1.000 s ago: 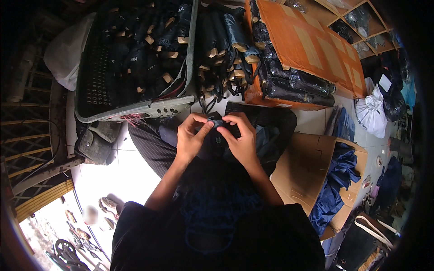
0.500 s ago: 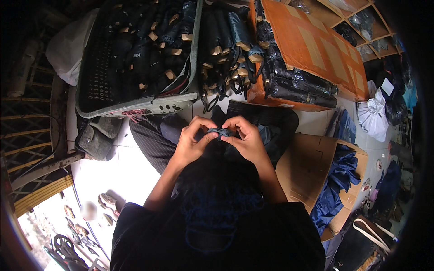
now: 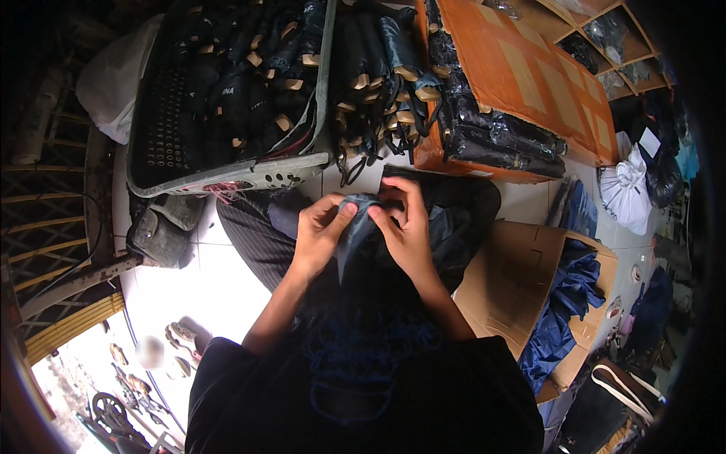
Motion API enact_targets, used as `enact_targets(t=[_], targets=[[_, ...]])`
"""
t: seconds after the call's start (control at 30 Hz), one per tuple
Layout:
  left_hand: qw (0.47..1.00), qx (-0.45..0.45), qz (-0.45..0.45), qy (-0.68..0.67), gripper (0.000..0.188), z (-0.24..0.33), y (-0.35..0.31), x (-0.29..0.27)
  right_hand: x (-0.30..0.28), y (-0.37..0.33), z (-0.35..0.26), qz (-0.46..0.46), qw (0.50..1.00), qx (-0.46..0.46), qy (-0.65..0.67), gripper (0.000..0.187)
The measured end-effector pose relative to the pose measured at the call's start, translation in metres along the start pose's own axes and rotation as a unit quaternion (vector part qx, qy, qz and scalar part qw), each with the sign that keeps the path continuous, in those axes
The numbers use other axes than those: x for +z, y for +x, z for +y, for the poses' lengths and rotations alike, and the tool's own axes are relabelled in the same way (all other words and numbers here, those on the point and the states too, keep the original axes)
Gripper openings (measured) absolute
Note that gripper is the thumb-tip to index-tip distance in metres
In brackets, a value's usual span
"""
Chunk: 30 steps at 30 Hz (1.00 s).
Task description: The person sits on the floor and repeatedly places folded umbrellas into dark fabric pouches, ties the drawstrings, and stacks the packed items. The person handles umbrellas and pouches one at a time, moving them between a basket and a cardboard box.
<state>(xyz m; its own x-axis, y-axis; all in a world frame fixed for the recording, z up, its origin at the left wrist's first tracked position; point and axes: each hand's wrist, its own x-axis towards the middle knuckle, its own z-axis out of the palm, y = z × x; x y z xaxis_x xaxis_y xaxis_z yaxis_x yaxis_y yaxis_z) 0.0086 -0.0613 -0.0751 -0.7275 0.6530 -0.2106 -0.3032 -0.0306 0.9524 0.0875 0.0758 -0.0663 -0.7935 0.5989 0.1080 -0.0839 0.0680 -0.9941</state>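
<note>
— What do we have in our hands?
— Our left hand (image 3: 319,231) and right hand (image 3: 406,227) both pinch a dark grey fabric sleeve (image 3: 354,227) over our lap.
— And beyond?
— A grey plastic basket (image 3: 227,178) of folded umbrellas (image 3: 249,76).

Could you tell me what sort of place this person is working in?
Probably a small workshop or storeroom for folding umbrellas: a grey plastic crate full of them, a cardboard box stacked with wrapped ones, and both hands pulling dark fabric taut.
</note>
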Motion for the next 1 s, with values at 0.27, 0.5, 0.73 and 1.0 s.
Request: enact_targets(t=[0.27,0.5,0.73,1.0], targets=[[0.989,0.091,0.049,-0.103,0.02,0.002,0.003,0.01,-0.005,-0.008,0.008,-0.069,0.996,0.055,0.026,0.008],[0.995,0.102,0.018,-0.014,0.024,0.006,0.005,0.001,-0.006,-0.006,0.006,-0.105,0.989,0.09,0.043,0.01],[0.999,-0.014,0.01,0.035,0.02,0.009,-0.003,0.012,-0.002,-0.001,0.004,-0.033,0.988,0.123,0.093,0.016],[0.924,0.202,0.22,0.238,0.017,-0.018,-0.003,0.01,0.001,-0.016,0.016,-0.085,0.986,0.146,-0.003,0.014]])
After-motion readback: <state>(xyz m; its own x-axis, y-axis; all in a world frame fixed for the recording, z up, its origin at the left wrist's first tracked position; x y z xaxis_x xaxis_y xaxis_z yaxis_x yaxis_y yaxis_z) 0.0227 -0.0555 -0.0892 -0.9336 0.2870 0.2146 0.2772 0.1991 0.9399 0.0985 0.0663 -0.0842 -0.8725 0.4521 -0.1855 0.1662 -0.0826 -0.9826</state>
